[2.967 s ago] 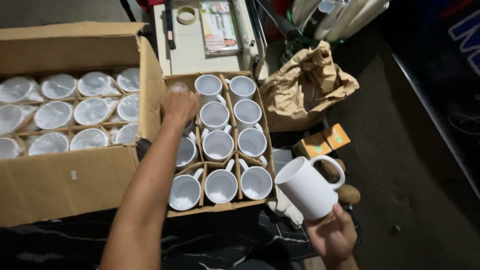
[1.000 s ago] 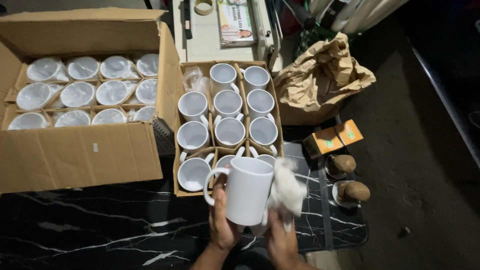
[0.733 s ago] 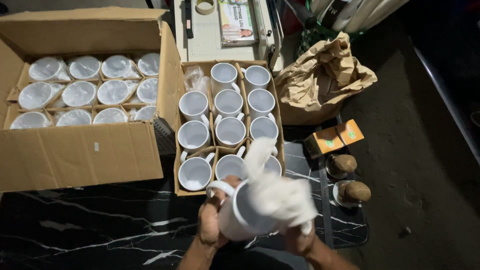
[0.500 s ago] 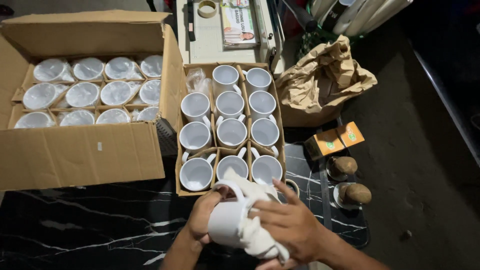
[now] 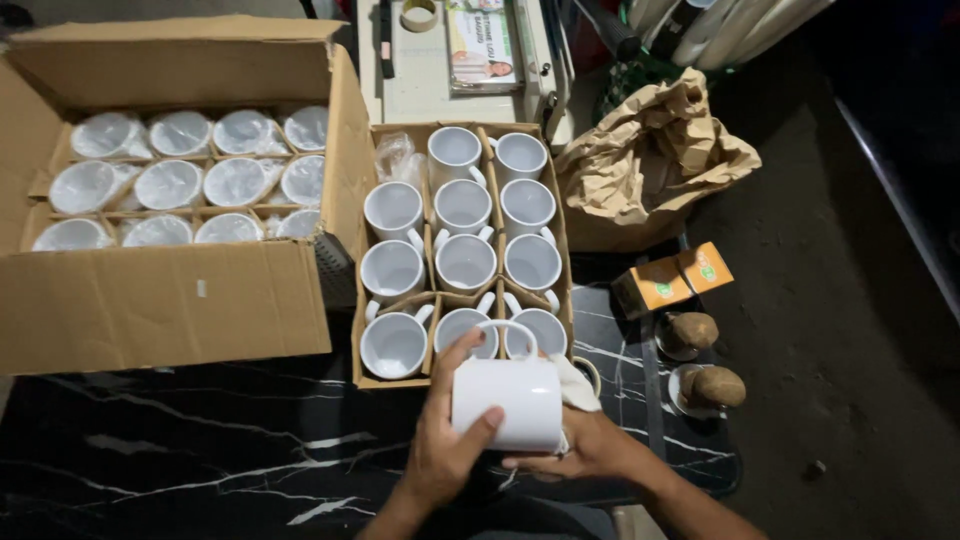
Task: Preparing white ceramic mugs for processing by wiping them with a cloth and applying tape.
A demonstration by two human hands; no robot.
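Two hands hold one white mug [image 5: 507, 402] above the near edge of the black marble table [image 5: 180, 440]. Your left hand [image 5: 447, 435] has its grip clamped on the mug's side, thumb across the front. Your right hand [image 5: 585, 450] cups it from below and the right, its grip closed on a white cloth [image 5: 575, 383] pressed to the mug. The handle points away from you. Just beyond sits a small cardboard box [image 5: 462, 240] of bare white mugs; to the far left, a large cardboard box [image 5: 170, 200] of plastic-wrapped ones. A crumpled brown paper bag [image 5: 650, 160] lies far right.
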